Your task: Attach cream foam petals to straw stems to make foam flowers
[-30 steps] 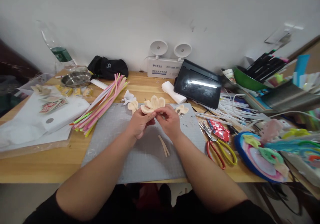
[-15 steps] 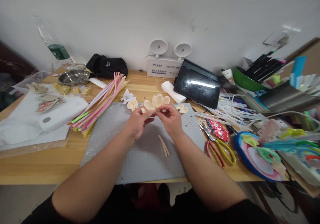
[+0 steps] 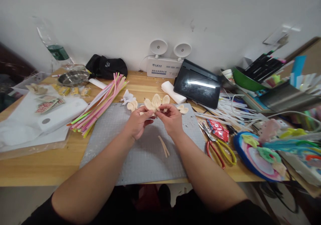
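Between both hands, above the grey cutting mat (image 3: 110, 151), is a cream flower with several rounded petals (image 3: 155, 101). My left hand (image 3: 139, 122) pinches its lower left part between thumb and fingers. From the other side my right hand (image 3: 170, 118) pinches the flower's base, so the centre is partly hidden by fingertips. Loose cream petal pieces (image 3: 132, 105) lie just left of the flower, and another petal piece (image 3: 183, 109) lies to its right. Two thin cream strips (image 3: 164, 146) rest on the mat below my hands.
A bundle of coloured pipe cleaners (image 3: 100, 104) lies at the left. Red-and-yellow-handled pliers (image 3: 218, 148) and a blue-rimmed round tray (image 3: 242, 161) are at the right. Behind stand a black device (image 3: 198, 86) and a two-lamp emergency light (image 3: 160, 67).
The flower has turned a little between my fingers, and its petals now sit more upright and apart. Both hands stay in nearly the same place, still pinching it.
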Available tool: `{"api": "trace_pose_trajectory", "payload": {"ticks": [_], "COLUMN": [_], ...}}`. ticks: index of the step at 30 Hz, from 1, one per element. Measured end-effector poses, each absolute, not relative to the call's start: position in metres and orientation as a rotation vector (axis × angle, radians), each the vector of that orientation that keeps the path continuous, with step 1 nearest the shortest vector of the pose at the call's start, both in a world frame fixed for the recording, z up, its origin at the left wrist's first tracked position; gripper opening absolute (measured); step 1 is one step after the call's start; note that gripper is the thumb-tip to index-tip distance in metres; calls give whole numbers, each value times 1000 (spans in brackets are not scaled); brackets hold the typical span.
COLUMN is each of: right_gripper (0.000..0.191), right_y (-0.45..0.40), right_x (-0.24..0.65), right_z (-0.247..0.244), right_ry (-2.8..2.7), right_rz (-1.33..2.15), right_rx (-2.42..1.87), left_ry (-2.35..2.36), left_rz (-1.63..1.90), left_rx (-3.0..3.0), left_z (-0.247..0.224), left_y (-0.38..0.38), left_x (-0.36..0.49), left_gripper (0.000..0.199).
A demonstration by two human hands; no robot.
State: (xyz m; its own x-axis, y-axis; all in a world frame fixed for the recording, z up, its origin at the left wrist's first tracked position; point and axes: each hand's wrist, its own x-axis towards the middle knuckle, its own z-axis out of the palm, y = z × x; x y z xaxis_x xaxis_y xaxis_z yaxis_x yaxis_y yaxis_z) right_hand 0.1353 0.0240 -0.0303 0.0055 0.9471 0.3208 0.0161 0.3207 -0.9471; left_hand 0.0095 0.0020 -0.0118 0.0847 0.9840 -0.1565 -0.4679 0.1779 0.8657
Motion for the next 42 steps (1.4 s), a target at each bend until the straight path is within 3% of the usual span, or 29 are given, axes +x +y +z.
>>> {"api": "trace_pose_trajectory", "payload": {"ticks": [13, 21, 42], "right_gripper": [13, 12, 18], "right_y": [24, 21, 24], "right_x": [137, 134, 135], "right_z": [-33, -30, -30], "right_ry": [-1390, -1309, -1216], "right_rz": [916, 929, 1197], "right_rx": [-944, -935, -917], "left_ry": [889, 906, 942], "left_rz": [1230, 1125, 1236], "left_rx": [711, 687, 630], "left_z": [-9, -10, -13], "left_y": [4, 4, 7], "left_x": [5, 5, 7], "left_gripper": [36, 24, 21]}}
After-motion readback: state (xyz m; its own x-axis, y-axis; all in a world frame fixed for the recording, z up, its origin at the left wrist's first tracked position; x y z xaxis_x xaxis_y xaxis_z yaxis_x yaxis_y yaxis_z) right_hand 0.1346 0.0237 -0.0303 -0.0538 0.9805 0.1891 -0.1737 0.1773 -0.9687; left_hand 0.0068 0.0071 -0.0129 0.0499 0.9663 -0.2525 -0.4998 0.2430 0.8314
